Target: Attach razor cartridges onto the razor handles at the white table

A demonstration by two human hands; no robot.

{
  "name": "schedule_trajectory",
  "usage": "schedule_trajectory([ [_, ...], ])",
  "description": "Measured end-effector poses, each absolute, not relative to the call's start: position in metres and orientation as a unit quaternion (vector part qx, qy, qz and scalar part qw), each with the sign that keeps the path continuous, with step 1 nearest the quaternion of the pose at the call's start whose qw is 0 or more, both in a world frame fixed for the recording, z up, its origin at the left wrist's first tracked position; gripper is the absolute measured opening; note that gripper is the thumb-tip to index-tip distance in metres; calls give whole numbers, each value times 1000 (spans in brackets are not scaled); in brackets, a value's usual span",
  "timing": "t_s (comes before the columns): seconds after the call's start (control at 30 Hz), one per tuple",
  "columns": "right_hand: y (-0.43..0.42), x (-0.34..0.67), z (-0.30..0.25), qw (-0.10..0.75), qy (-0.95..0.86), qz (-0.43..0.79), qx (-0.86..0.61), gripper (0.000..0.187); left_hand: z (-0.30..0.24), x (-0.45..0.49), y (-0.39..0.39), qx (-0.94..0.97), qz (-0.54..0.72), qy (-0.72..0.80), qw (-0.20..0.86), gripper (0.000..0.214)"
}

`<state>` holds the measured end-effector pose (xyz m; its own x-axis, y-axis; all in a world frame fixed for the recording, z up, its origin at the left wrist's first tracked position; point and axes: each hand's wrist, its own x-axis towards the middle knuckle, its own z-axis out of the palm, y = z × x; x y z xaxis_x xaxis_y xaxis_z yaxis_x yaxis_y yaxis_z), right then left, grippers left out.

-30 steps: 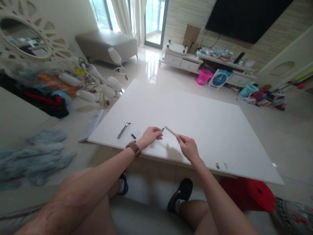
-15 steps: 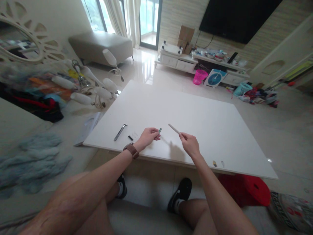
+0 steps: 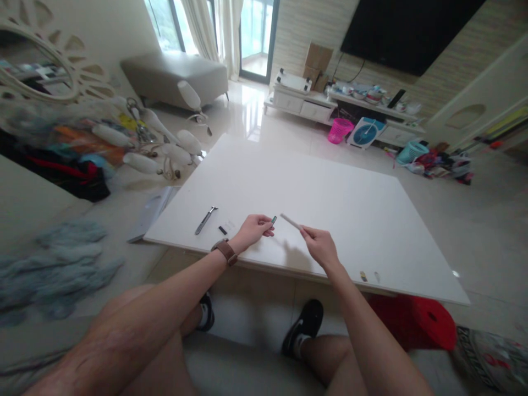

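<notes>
My left hand [image 3: 256,230] is closed, pinching a small flat green-and-dark piece [image 3: 274,220] between thumb and fingers above the white table. My right hand [image 3: 320,245] is wrapped round the near end of a thin light-grey stick [image 3: 291,221]. The stick's tip points left, close to the small piece, with a slight gap between them. Left of my left hand lie a grey tool with a T-shaped head [image 3: 205,220], like a razor, and a small black rectangular piece [image 3: 223,230]. Beside the black piece are faint clear bits [image 3: 231,224], too small to name.
The white table [image 3: 330,203] spans the middle. Near its front right edge lie a small yellow-and-black piece [image 3: 363,276] and a clear oval piece [image 3: 377,276]. A lamp with white shades [image 3: 142,163] stands past the left edge. Under the right side is a red stool [image 3: 431,324].
The gap between the stick's tip and the small piece has narrowed. My left hand has shifted slightly right, and the stick's tip has come a little left and lower. The view has shifted slightly.
</notes>
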<state>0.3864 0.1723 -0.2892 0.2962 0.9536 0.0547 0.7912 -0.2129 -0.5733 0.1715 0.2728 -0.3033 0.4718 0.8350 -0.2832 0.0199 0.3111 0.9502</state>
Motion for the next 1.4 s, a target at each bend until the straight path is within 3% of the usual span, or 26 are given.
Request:
schedule_trajectory([
  [0.1,173,385,-287,293,-554,120,-770,38,-302,173,272,503,298,426,691,19],
  [0.27,173,383,-285,223,-586,125,-769,32,-299,174,272,500,299,431,689,13],
  [0.33,174,384,-285,232,-553,98,-794,33,-299,173,272,497,303,436,686,12],
  [0.5,172,377,-286,245,-616,190,-724,37,-297,171,273,508,290,436,684,6],
  [0.67,173,379,-284,247,-563,106,-781,38,-296,170,275,516,273,450,675,7],
  [0.73,172,379,-285,266,-578,139,-759,40,-296,169,276,518,269,448,678,7],
  [0.83,171,377,-288,230,-623,176,-727,39,-296,169,277,527,268,443,674,6],
  [1.03,178,408,-290,211,-543,87,-808,38,-290,165,282,520,286,462,659,4],
  [1.3,177,403,-332,131,-515,178,-828,37,-282,155,297,481,333,486,649,4],
  [1.4,175,374,-333,122,-588,314,-736,36,-281,152,300,475,340,487,650,4],
])
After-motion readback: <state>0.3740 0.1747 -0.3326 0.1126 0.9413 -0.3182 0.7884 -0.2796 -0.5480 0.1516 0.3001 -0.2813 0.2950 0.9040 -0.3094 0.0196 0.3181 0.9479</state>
